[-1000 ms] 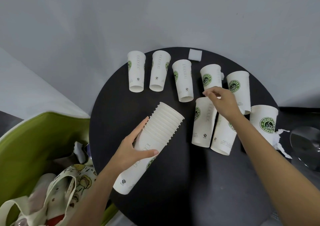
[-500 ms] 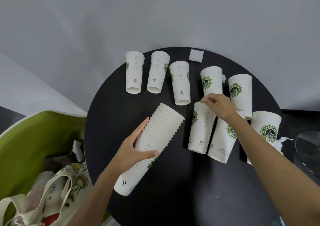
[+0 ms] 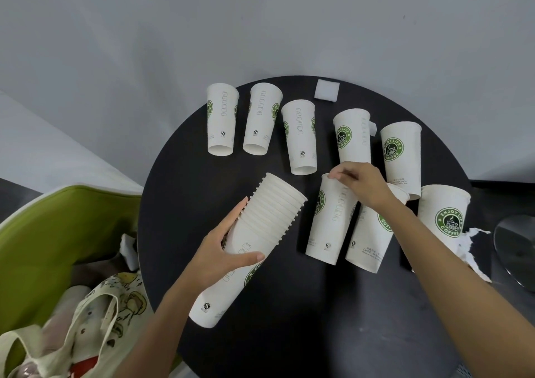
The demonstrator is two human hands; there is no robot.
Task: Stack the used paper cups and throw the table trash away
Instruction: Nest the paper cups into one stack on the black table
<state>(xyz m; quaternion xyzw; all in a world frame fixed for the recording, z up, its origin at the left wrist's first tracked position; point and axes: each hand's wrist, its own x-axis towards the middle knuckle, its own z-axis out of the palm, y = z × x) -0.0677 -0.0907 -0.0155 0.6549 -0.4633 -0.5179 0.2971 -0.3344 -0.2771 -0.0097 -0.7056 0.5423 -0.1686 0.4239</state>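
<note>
Both hands (image 3: pixel 220 257) (image 3: pixel 363 186) curled: stack (image 3: pixel 269 218) left, cup (image 3: pixel 330 227) right

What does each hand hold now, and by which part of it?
The left hand grips the stack of cups around its side wall, just below the rims. The right hand pinches one single cup at its wide rim.

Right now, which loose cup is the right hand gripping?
The cup just right of the stack: the right hand pinches its top rim; no other loose cup is gripped.
</note>
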